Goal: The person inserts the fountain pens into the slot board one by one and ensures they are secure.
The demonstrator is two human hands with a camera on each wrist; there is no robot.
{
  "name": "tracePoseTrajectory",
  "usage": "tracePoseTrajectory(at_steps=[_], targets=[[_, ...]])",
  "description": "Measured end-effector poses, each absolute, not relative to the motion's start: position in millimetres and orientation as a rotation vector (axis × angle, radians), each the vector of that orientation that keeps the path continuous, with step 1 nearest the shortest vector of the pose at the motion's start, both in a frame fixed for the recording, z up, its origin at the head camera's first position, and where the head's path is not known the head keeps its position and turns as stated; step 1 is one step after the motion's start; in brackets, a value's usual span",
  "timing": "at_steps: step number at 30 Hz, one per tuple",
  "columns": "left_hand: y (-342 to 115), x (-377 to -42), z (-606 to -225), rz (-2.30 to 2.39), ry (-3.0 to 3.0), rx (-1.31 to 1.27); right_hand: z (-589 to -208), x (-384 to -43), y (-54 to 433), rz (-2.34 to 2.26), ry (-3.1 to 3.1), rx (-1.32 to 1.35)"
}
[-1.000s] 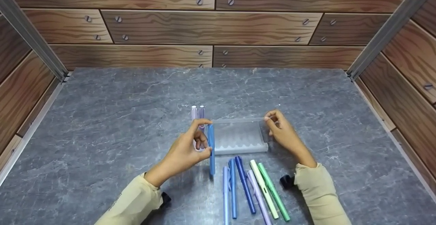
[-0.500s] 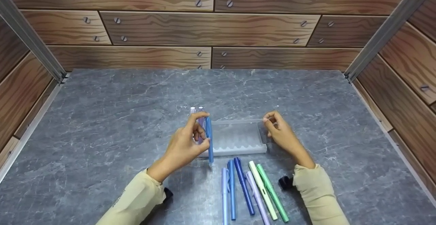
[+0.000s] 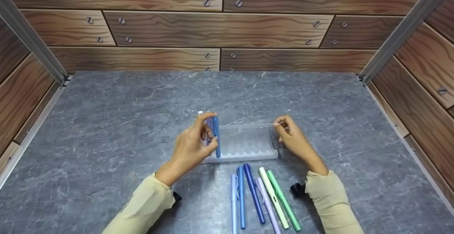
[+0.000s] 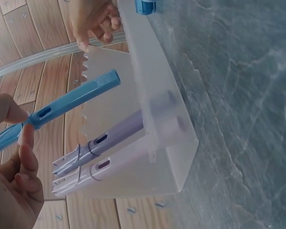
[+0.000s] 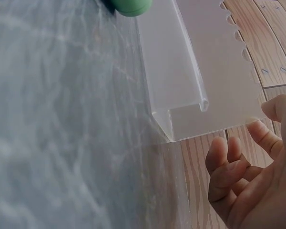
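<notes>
Left hand [image 3: 193, 145] pinching a blue pen [image 3: 216, 136] btw thumb and fingertips, pen held almost upright, tilted a little, its lower end over the left part of the clear pen case [image 3: 244, 143], just beside two lilac pens [image 4: 102, 155] already lying in the leftmost slots. In left wrist view, blue pen [image 4: 62, 109] above the scalloped edge of the case [image 4: 152, 109], not yet in a slot; thumb and index curled round its rear part. Right hand [image 3: 292, 138] at the right end of the case, fingertips pinching the thin transparent lid [image 3: 275, 136] at the far right corner; in right wrist view fingers [image 5: 238, 167] loosely bent next to the case [image 5: 200, 67], exact contact w/ lid hard to tell there. Case standing approx. at the middle of the grey stone table [image 3: 106, 127], a bit toward the near edge. In front of the case, near the near edge, a row of six pens lying side by side: light blue [image 3: 234, 205], blue [image 3: 242, 198], dark blue [image 3: 254, 195], lilac [image 3: 268, 209], pale green [image 3: 273, 198], green [image 3: 283, 202]. Wood-pattern walls [image 3: 220, 28] around the table on far, left and right sides.
</notes>
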State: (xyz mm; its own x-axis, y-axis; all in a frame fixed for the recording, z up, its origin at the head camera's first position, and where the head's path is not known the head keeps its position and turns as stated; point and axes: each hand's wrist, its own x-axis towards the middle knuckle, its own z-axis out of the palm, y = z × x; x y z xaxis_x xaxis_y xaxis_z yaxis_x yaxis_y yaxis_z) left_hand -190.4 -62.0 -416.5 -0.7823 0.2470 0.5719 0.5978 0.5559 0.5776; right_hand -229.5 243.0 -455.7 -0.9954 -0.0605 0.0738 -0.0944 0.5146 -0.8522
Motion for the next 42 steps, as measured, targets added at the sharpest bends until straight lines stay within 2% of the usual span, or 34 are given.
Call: tracePoseTrajectory(at_steps=[10, 20, 42], targets=[[-61, -195, -423, -0.974, -2.322, -0.671, -454, -228, 240, 1.536, -2.707, 0.114], [-62, -201, -427, -0.934, -2.383, -0.669, -421, -210, 227, 1.538, -2.726, 0.138], [-64, -204, -422, -1.054, -2.644, -0.638, -420, -210, 227, 1.565, -2.716, 0.144]])
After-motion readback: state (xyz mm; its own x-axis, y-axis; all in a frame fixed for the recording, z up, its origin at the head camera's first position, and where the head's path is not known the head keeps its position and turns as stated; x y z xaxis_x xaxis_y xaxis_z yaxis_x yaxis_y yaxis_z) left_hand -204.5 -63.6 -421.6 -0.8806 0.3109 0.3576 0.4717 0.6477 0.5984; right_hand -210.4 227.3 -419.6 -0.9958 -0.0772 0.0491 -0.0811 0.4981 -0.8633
